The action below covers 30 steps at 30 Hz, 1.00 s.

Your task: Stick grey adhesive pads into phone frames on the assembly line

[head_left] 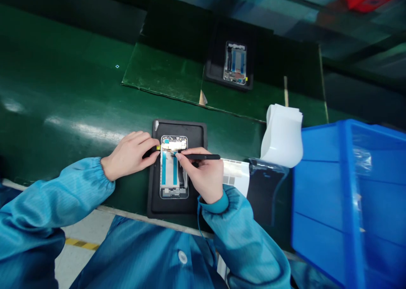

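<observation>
An opened phone frame (173,167) with two blue strips lies in a black tray (196,132) at the near edge of the green belt. My left hand (131,153) rests at the frame's upper left corner, fingers curled on a small dark tool with a yellow tip (157,148). My right hand (203,174) pinches black tweezers (203,156) like a pen, the tip touching the inside of the frame near its top. Both sleeves are blue.
A second phone frame (235,63) sits in another black tray (215,75) farther up the belt on a green mat (161,73). A blue plastic bin (349,204) stands at the right, with a stack of white sheets (283,134) and a label sheet (234,174) beside it.
</observation>
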Motion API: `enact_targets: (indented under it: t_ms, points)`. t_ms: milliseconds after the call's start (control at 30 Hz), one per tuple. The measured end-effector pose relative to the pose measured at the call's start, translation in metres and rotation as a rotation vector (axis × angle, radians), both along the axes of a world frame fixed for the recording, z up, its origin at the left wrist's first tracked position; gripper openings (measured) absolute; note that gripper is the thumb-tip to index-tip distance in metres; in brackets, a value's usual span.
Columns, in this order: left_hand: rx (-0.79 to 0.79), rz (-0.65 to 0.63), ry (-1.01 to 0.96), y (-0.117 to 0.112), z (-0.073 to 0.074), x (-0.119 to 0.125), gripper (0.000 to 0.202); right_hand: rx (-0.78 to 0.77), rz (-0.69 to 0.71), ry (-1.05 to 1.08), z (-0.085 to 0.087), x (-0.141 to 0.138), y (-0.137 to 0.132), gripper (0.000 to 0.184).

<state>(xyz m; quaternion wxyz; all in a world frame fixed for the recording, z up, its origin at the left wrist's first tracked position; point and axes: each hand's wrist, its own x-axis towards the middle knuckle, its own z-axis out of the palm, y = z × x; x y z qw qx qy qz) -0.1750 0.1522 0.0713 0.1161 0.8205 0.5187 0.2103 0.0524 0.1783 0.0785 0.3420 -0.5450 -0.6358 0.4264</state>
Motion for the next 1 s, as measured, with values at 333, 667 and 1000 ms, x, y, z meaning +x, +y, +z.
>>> enact_targets:
  t_ms: [333, 667, 1000]
  points:
    - [0.034, -0.174, 0.079, -0.005, -0.001, 0.002, 0.029, 0.033, 0.036, 0.001, -0.002, 0.002, 0.000, 0.009]
    - [0.016, -0.174, 0.292, -0.009, 0.009, 0.008, 0.033, 0.020, 0.040, 0.000, -0.003, 0.003, 0.000, 0.010]
    - [-0.029, -0.205, 0.382, -0.009, 0.012, 0.010, 0.039, 0.013, -0.013, 0.085, -0.007, 0.005, -0.001, 0.010]
